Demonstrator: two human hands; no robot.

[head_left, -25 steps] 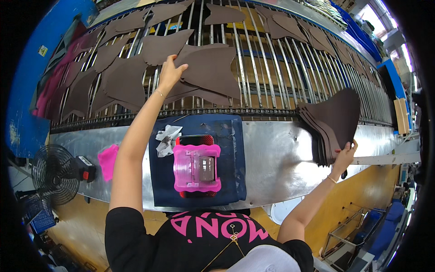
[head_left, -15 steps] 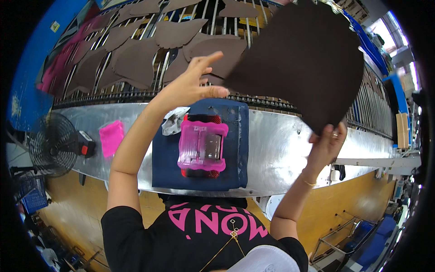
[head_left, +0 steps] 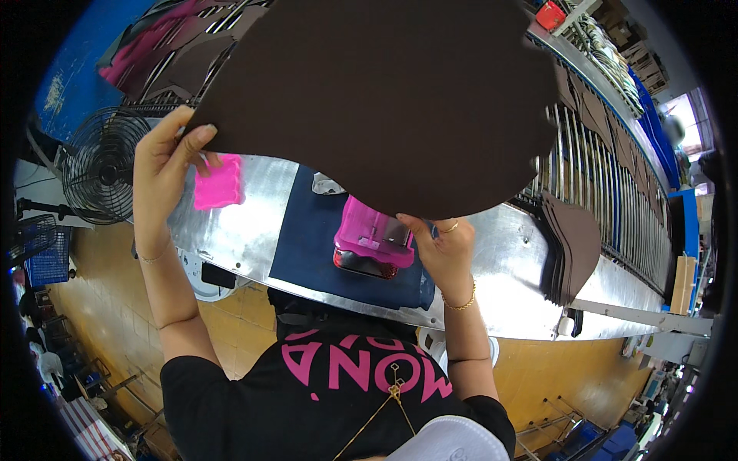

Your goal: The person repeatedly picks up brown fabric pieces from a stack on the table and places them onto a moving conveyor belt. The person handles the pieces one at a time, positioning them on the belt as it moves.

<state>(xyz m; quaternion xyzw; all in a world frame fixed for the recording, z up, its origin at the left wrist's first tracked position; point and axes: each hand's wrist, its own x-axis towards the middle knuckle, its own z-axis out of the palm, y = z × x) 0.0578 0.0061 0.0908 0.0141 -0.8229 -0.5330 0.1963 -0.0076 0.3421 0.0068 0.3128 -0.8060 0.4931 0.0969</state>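
A large dark brown cut sheet (head_left: 384, 100) fills the upper middle of the view, held close to the camera. My left hand (head_left: 165, 161) pinches its left edge with thumb on top. My right hand (head_left: 438, 246) grips its lower right edge from below. Under the sheet lies a metal bench (head_left: 507, 292) with a dark blue mat (head_left: 315, 246) and a pink box-shaped device (head_left: 373, 242) on the mat. A stack of brown cut pieces (head_left: 573, 246) rests on the bench to the right.
A small pink pad (head_left: 217, 184) lies on the bench near my left hand. A roller conveyor (head_left: 615, 192) with brown pieces runs behind the bench. A black fan (head_left: 100, 165) stands at the left. The floor below is yellow.
The brown sheet has been lifted from the right-hand stack up toward the camera. My left hand left the pieces on the rollers and took hold of the sheet's left edge.
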